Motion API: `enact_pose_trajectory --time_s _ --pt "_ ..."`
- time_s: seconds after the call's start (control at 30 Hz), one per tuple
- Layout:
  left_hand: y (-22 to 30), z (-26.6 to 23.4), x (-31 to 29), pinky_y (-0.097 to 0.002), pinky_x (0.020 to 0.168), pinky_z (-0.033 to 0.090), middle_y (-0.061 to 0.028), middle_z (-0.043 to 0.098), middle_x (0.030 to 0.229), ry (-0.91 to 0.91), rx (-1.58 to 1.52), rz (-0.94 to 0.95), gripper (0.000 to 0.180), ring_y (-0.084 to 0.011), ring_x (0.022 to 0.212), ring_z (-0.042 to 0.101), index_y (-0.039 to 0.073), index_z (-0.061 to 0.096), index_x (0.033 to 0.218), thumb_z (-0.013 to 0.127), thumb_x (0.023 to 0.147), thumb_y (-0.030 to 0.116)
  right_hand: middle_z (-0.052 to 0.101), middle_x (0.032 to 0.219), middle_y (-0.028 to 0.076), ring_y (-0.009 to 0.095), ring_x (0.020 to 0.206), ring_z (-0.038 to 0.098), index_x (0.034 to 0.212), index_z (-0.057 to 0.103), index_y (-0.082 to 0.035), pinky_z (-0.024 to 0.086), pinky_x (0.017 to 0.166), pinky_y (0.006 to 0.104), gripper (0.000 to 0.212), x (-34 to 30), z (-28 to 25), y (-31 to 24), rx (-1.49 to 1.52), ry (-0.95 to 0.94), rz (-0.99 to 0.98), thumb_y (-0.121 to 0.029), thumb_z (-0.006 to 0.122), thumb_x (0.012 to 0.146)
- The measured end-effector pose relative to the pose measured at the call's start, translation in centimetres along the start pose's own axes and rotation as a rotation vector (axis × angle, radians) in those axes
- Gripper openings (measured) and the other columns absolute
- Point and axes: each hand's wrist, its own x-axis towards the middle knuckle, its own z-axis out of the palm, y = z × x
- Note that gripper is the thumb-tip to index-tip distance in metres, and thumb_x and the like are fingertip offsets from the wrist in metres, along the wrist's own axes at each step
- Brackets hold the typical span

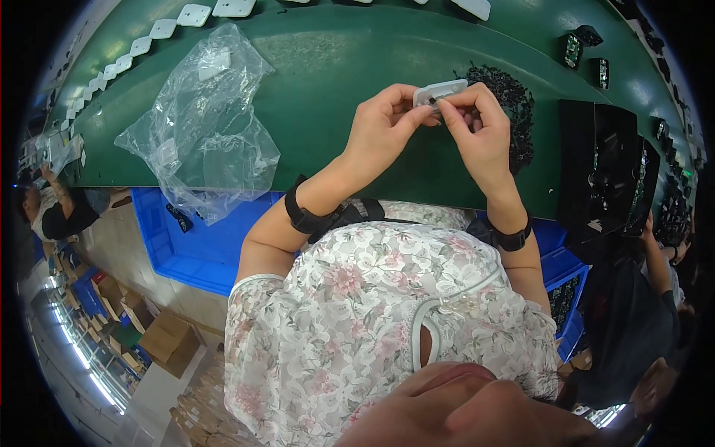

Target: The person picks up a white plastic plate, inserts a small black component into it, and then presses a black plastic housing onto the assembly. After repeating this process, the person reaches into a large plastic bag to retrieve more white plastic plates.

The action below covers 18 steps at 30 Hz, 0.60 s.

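Over the green table, my left hand [381, 132] is closed on the edge of a small white plastic cover [439, 90], thumb in front and fingers behind. The cover is tilted, its inner side partly facing me. My right hand [482, 132] pinches a small black part [433, 100] against the cover's lower edge; the fingertips hide most of this part, and its exact kind is too small to tell. Just beyond and beside my right hand spreads a loose pile of small black parts [519, 112] on the table.
A crumpled clear plastic bag [216, 141] with white pieces in it lies at left. White covers [163, 29] line the far side. Circuit boards [573, 51] and a black box [577, 149] stand at right. Blue bins [216, 261] sit below the table edge. People work on both sides.
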Motion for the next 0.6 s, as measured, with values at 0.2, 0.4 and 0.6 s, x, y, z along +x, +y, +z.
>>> enact_pose_trajectory --time_s 0.2,0.4,0.6 --pt "-0.4 0.2 0.2 -0.0223 0.064 0.052 -0.0067 0.065 0.083 0.060 0.093 0.146 0.008 -0.0113 0.072 0.064 -0.002 0.057 0.094 0.060 0.090 0.004 0.050 0.075 -0.001 0.005 0.062 0.042 0.088 0.059 -0.002 0.032 0.054 0.0178 0.008 -0.9 1.3 -0.2 0.056 0.068 0.025 -0.003 0.067 0.085" --pt "-0.2 -0.5 -0.3 -0.0220 0.060 0.050 -0.0062 0.064 0.079 0.047 0.030 0.110 0.009 -0.0102 0.068 0.062 -0.002 0.057 0.093 0.061 0.088 0.004 0.053 0.091 0.001 0.009 0.067 0.043 0.094 0.061 -0.004 0.034 0.057 0.0213 0.019 -0.6 0.1 -0.4 -0.137 0.204 -0.176 -0.007 0.072 0.079" --pt "0.5 -0.1 -0.1 -0.0239 0.069 0.051 -0.0095 0.063 0.091 -0.065 0.152 0.014 0.010 -0.0133 0.076 0.062 -0.005 0.056 0.098 0.058 0.092 0.003 0.052 0.090 -0.001 0.004 0.070 0.042 0.093 0.059 -0.004 0.034 0.059 0.0191 0.020 -0.3 -1.0 0.5 0.036 -0.056 0.112 -0.008 0.073 0.079"
